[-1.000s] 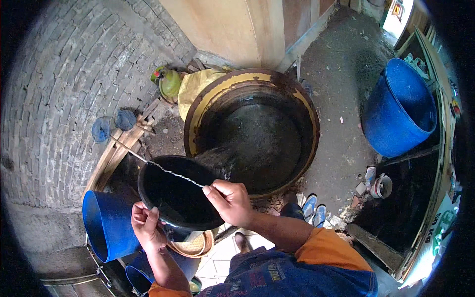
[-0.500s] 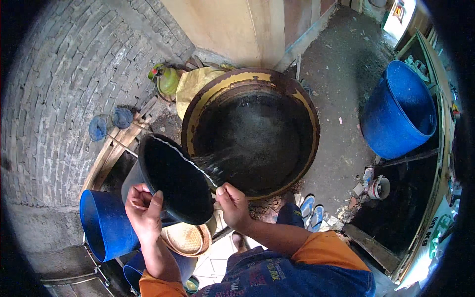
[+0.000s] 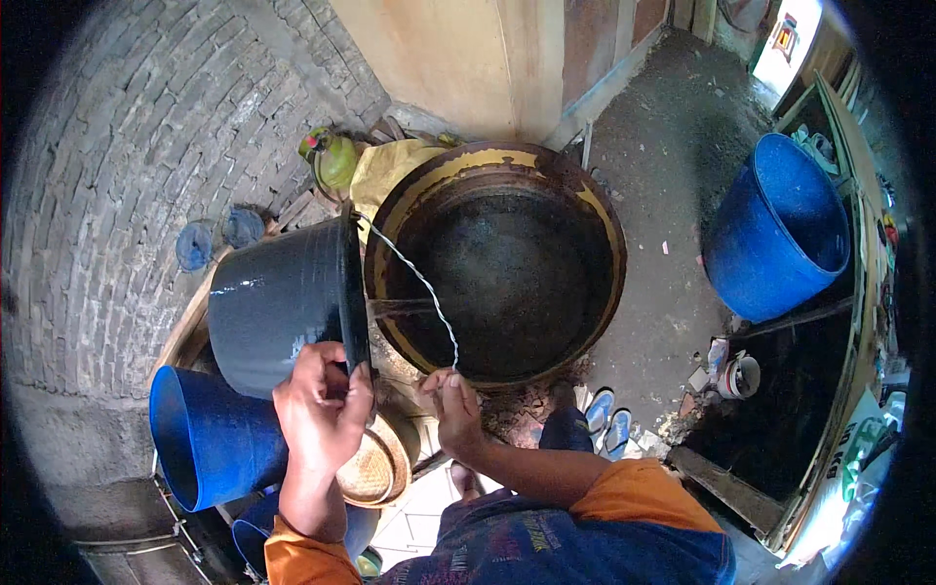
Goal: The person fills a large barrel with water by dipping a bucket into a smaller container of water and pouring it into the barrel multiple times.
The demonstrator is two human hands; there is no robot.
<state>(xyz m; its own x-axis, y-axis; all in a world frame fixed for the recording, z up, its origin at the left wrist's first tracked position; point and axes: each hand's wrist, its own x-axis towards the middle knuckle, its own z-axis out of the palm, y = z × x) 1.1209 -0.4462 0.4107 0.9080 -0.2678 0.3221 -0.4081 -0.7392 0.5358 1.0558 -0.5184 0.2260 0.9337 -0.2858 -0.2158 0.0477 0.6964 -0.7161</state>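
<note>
A black bucket [image 3: 278,302] lies tipped on its side in the air, its mouth turned right toward a large round vat [image 3: 616,249] with a worn yellow-and-brown rim. My left hand [image 3: 324,414] is closed on the bucket's near rim. Between thumb and fingers, my right hand [image 3: 455,414] pinches the twisted pale handle [image 3: 429,288], which is pulled out from the mouth. A thin stream of liquid [image 3: 405,306] runs from the bucket over the vat's left edge. Dark liquid [image 3: 507,283] appears to fill the vat; its depth cannot be seen.
To the left stand a blue barrel [image 3: 210,444] and round woven baskets [image 3: 375,463]. Two blue scoops [image 3: 195,246] lean by the brick wall. Another blue barrel [image 3: 775,229] is at right, near a small white pail [image 3: 741,376]. Blue sandals [image 3: 614,434] lie beside my leg.
The bucket has tipped further and risen, its mouth swinging to the right. My left hand moved right with the rim. The splash over the vat has thinned to a narrow stream.
</note>
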